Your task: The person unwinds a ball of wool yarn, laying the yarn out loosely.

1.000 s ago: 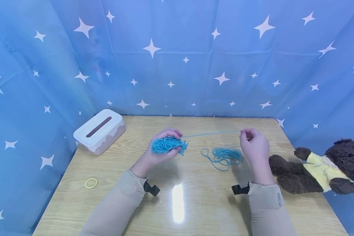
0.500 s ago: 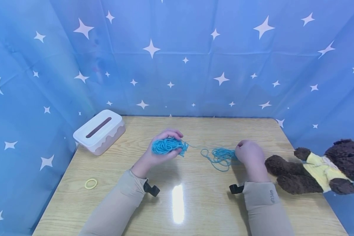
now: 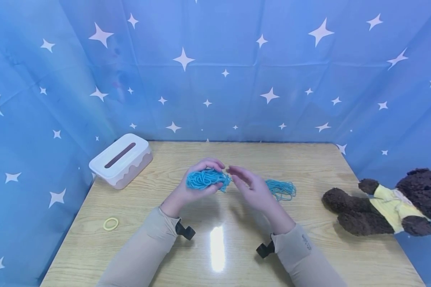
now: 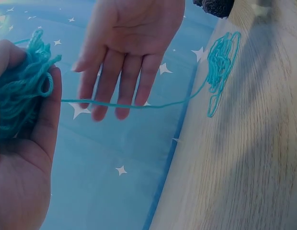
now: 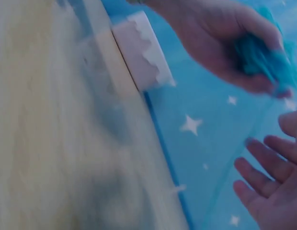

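My left hand (image 3: 188, 190) grips a bundle of blue yarn (image 3: 204, 179), fingers above and thumb below, loops poking out at the fingertips. Close to that bundle, my right hand (image 3: 253, 190) is held with its fingers extended and apart, gripping nothing. In the left wrist view, a single strand (image 4: 153, 106) runs from the bundle across the right hand's fingers to a looser pile of yarn (image 4: 220, 64) on the table. The head view shows this loose yarn (image 3: 281, 189) partly behind the right hand. The right wrist view is blurred.
A white and pink tissue box (image 3: 123, 159) stands at the table's back left corner. A yellow ring (image 3: 111, 224) lies at the left. On the right edge lies a brown plush toy (image 3: 384, 209) in a yellow top. A starry blue curtain (image 3: 233, 111) hangs behind the table (image 3: 172, 259).
My right hand, which pinched a taut strand at the right, lowered to the loose yarn, then moved left towards the held bundle with fingers opened. My left hand has barely moved.
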Tool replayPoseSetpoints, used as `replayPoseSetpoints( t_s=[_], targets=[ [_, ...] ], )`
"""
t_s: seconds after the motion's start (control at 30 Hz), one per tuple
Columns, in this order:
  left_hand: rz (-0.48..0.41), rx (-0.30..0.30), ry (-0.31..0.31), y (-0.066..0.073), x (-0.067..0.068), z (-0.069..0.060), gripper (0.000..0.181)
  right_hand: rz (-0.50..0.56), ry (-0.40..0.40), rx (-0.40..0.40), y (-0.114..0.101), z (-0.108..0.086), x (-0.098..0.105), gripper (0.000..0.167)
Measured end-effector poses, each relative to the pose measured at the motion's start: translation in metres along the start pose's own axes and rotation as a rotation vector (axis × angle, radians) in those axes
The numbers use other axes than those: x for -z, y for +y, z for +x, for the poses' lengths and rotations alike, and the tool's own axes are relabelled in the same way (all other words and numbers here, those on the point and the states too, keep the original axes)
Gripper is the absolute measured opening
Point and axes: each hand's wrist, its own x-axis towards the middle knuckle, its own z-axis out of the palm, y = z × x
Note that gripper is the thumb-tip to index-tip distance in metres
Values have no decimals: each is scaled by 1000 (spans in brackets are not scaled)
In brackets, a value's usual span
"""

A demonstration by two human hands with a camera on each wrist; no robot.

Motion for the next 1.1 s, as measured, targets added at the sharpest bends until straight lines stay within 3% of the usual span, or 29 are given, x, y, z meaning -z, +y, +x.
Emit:
replayPoseSetpoints(
  t_s=[0.13,0.4,0.53,0.8,1.1],
  targets=[
    [-14,-9,-5,0,0,0,38,35,0,4,-3,-1,-16,48],
    [-11,-54,-9,1,-1,1,38,47,126,-118,-4,-2,-21,29],
    [-4,-71,-5,-1,-1,1,38,62,173,-122,-7,-2,-10,28],
    [7,-101,11,-2,-1,2,39,99,289,-53,-8,-5,21,26],
    [3,-138,16,-4,-1,3,38,45,335,-16,-4,-9,53,26]
  ],
)
